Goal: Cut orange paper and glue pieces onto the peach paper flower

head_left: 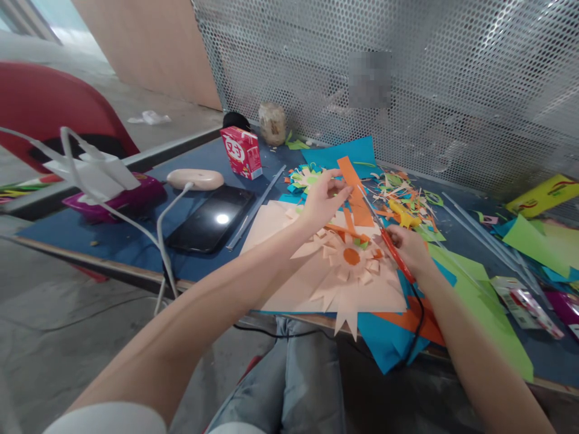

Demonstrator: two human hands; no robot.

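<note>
My left hand (323, 196) pinches an orange paper strip (355, 190) by its left side, above the pale peach sheets. In my right hand (409, 250) is a pair of red-handled scissors (391, 247), seen nearly edge-on. Their blades point up and away, against the strip's right edge; how far apart they are I cannot tell. Just below lies a peach paper flower (335, 262) with an orange centre and pointed ribbon tails. A green, white and blue paper flower (301, 178) sits beyond my left hand, partly covered by it.
Beyond my right hand lie paper scraps (420, 196) and a yellow glue gun (402, 214). Clear sticks (257, 208), a black phone (212, 217) and a pink box (242, 152) stand left. Green sheets (479, 295) lie right; a perforated metal panel (289, 54) backs the table.
</note>
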